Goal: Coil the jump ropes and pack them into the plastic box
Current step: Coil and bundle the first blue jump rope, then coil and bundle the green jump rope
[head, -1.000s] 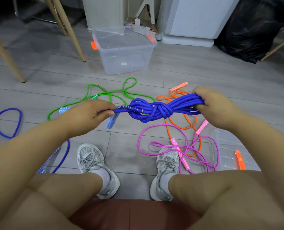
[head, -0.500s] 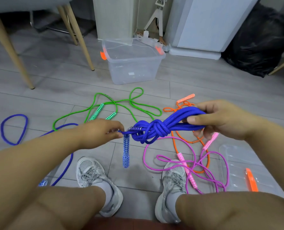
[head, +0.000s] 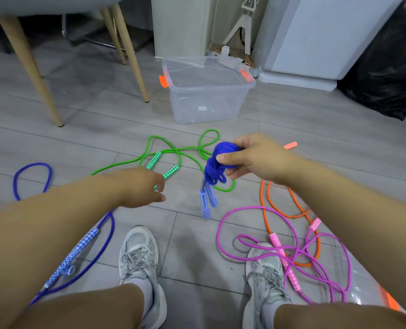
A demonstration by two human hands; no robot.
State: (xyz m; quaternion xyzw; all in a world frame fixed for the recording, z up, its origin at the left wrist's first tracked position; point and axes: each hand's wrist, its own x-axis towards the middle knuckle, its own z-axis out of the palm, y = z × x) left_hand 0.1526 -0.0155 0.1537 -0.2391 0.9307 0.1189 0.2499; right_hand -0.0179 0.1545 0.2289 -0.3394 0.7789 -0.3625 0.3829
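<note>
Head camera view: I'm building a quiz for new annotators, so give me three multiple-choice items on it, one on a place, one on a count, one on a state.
1. Where is the coiled blue rope? A on the chair; B in the right hand; C under a shoe.
2. How many loose ropes lie on the floor? A two; B six; C four.
3. The plastic box is: A open and empty; B open with a rope inside; C shut by its lid.

Answers:
1 B, fingers and thumb curl round the bundle.
2 C, the green rope, orange rope, pink rope and a second blue rope lie uncoiled.
3 A, its clear walls show nothing inside and its top is uncovered.
</note>
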